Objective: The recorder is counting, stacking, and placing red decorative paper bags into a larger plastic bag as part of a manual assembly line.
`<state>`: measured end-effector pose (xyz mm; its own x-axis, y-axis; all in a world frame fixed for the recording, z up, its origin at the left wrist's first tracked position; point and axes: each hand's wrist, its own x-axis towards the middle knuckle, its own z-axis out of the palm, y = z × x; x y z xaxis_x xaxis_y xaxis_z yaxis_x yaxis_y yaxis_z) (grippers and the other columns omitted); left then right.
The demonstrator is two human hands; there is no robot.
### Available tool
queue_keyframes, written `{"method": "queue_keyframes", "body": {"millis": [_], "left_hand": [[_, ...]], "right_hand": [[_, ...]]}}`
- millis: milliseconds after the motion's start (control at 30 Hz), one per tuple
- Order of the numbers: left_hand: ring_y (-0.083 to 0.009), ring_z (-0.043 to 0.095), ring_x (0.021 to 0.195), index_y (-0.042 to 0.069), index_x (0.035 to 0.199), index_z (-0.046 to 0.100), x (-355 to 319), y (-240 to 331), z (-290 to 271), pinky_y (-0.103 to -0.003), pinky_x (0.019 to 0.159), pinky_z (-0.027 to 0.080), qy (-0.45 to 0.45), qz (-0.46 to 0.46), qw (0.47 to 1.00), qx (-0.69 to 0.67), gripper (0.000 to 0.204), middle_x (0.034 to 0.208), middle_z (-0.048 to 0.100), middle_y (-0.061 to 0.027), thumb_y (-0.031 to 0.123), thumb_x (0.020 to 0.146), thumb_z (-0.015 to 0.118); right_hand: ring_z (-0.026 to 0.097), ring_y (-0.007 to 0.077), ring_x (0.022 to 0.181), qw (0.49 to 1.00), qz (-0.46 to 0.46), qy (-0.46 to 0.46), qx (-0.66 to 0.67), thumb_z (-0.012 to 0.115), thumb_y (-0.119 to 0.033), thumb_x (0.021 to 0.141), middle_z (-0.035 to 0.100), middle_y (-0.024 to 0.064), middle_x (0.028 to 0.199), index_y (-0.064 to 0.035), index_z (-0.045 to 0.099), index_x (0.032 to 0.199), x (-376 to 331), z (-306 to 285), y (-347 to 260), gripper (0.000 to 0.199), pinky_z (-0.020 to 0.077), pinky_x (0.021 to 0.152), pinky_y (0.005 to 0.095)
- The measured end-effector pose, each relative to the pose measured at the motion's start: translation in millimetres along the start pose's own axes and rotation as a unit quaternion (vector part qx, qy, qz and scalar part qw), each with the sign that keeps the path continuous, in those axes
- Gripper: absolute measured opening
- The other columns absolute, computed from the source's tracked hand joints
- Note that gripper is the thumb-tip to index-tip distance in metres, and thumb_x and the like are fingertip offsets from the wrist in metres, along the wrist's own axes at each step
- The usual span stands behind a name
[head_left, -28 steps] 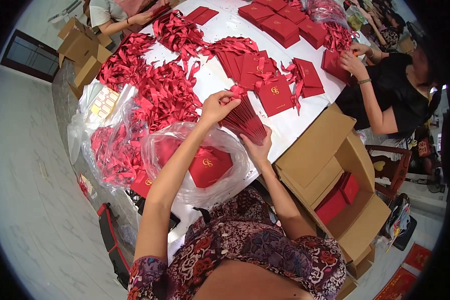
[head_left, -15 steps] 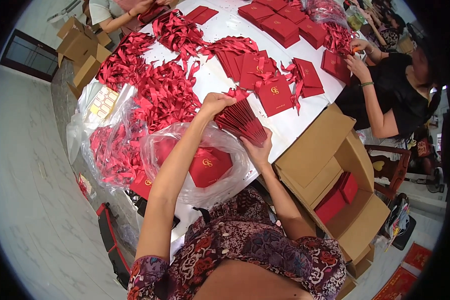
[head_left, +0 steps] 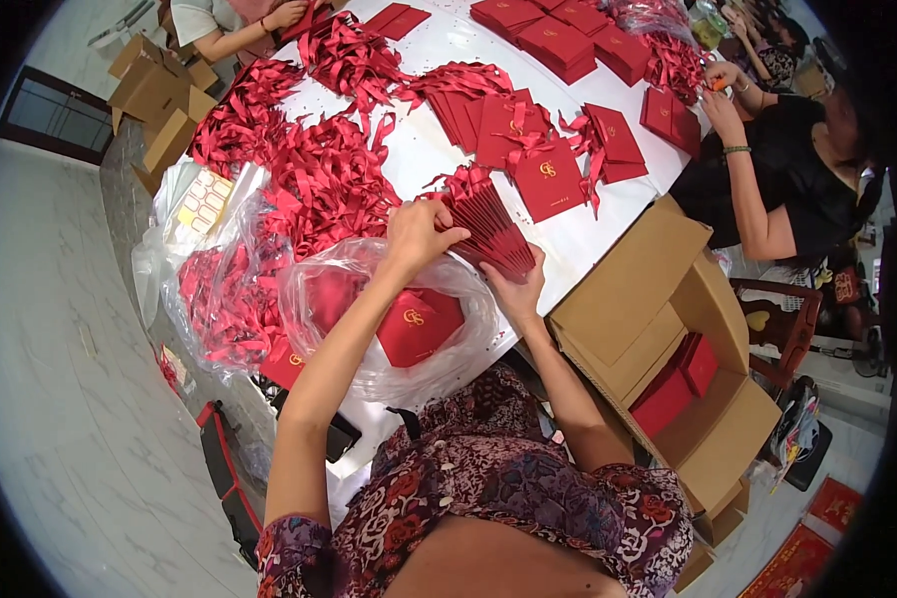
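White tabletop (head_left: pixel 424 149), strewn with red ribbons (head_left: pixel 319 179) and red envelopes (head_left: pixel 548 179). At my right, an open cardboard box (head_left: pixel 668 339) holding red boxes (head_left: pixel 678 384). Before me, a clear plastic bag (head_left: pixel 369 299) containing a red folder (head_left: pixel 419 324). Above its rim, my left grip (head_left: pixel 416 236) and right grip (head_left: pixel 516 292) close on a fanned stack of red cards (head_left: pixel 488 229).

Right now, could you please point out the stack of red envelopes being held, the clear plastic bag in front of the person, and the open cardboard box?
stack of red envelopes (head_left: pixel 490 231), head view, middle of the fanned stack.
clear plastic bag (head_left: pixel 354 267), head view, upper rim.
open cardboard box (head_left: pixel 636 289), head view, its left flap.
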<state>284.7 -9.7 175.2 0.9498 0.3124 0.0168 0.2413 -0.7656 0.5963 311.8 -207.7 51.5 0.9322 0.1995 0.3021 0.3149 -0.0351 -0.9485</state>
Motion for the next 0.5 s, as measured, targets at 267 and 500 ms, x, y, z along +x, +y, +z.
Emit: {"method": "queue_keyframes", "body": {"millis": [267, 500], "left_hand": [[-0.0167, 0.066, 0.064, 0.007, 0.079, 0.068, 5, 7, -5, -0.032, 0.061, 0.050, -0.069, -0.064, 0.994, -0.057, 0.021, 0.071, 0.068, -0.0046, 0.024, 0.071, 0.079], [-0.0287, 0.064, 0.072, 0.007, 0.077, 0.063, 14, -1, -15, -0.041, 0.063, 0.048, -0.082, 0.114, 0.990, 0.009, 0.012, 0.074, 0.066, -0.0087, 0.017, 0.077, 0.069]], "right_hand": [[0.064, 0.0215, 0.089, 0.999, -0.007, 0.015, -0.034, 0.088, -0.020, 0.066, 0.062, 0.0135, 0.098, -0.0009, 0.045, 0.114, 2, -2, -2, 0.067, 0.0515, 0.079, 0.0312], [0.064, 0.0216, 0.091, 0.999, -0.013, -0.001, -0.035, 0.088, -0.020, 0.066, 0.061, 0.0146, 0.101, -0.0005, 0.042, 0.115, 3, -3, -11, 0.070, 0.0517, 0.080, 0.0311]]}}
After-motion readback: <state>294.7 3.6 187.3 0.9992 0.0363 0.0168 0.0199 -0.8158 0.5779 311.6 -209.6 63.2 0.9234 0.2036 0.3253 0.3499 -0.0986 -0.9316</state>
